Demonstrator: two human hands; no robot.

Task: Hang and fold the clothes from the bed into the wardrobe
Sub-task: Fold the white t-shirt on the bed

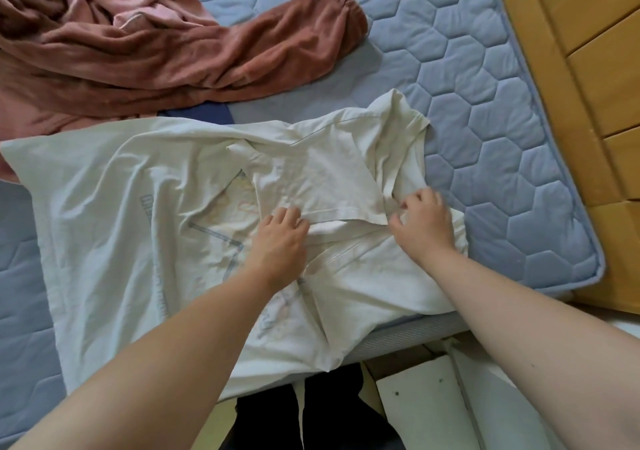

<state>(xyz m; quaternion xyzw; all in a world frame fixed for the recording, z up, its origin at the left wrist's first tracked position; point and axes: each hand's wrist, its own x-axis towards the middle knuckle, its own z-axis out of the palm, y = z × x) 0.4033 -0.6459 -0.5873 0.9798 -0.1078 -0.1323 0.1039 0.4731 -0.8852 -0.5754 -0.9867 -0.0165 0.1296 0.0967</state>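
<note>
"On the near edge of the bed (485, 110) the white T-shirt (114, 214) lies spread, 1 sleeve (311, 179) folded across its middle."

"And the hands?"

"The left grip (280, 238) presses on the sleeve's hem with fairly flat fingers. The right grip (424, 224) has its fingers curled, pinching bunched cloth at the end nearest the bed's corner."

"What makes this fold good?"

"I'd pin that hem with the left, draw the bunched part taut with the right, then smooth outward. Part of the shirt hangs off the bed's edge, so it may slide. The pink fleece (173, 51) lies behind, unfolded. I see no wardrobe."
</note>
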